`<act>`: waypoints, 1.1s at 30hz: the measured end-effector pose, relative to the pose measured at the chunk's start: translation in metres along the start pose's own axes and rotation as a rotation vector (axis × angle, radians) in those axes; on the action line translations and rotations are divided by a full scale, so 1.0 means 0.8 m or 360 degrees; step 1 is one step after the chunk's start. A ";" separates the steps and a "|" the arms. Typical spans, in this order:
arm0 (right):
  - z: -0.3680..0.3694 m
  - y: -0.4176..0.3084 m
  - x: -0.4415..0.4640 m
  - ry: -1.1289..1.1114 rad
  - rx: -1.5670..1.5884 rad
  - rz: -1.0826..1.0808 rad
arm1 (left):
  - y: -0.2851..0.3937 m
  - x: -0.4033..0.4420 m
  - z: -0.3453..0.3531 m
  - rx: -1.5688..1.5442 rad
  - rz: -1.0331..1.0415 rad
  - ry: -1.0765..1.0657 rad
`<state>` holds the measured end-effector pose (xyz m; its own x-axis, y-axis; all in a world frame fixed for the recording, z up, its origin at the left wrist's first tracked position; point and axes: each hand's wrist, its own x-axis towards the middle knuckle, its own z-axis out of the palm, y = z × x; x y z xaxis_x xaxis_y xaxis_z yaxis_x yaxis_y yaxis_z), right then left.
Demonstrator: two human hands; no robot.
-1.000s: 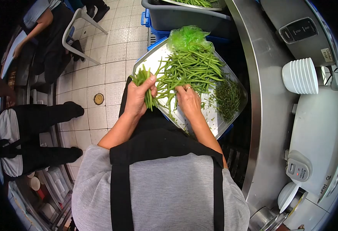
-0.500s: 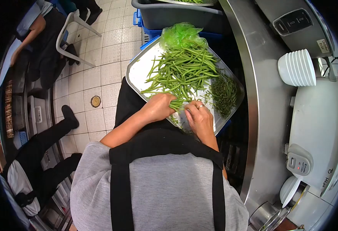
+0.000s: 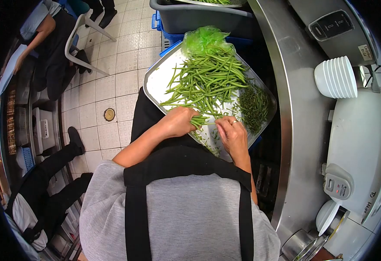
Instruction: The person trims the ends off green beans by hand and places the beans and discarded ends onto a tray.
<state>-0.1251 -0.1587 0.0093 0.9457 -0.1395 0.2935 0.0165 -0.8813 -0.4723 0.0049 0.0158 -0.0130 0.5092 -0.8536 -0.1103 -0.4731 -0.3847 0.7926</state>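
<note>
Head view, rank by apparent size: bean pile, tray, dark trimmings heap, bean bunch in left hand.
Largest to smallest:
Tray
Bean pile
Dark trimmings heap
Bean bunch in left hand, partly hidden

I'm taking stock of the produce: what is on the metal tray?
On the tray: piled green beans, scattered bits, a heap of short, darker pieces, and a green plastic bag at the far corner. The metal beneath them is hidden.

White chair (image 3: 86, 21) on tiled floor (image 3: 106, 93); white bowls (image 3: 336, 77) stacked together
</note>
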 end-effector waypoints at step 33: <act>0.019 0.035 -0.014 0.0131 0.1345 0.0799 | 0.026 0.006 -0.004 -0.1603 -0.0177 0.0483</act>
<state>-0.1305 -0.1754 -0.0198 0.8815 -0.4681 -0.0617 -0.1239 -0.1031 -0.9869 0.0000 0.0051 0.0052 0.7370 -0.6544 -0.1687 0.3313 0.1322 0.9342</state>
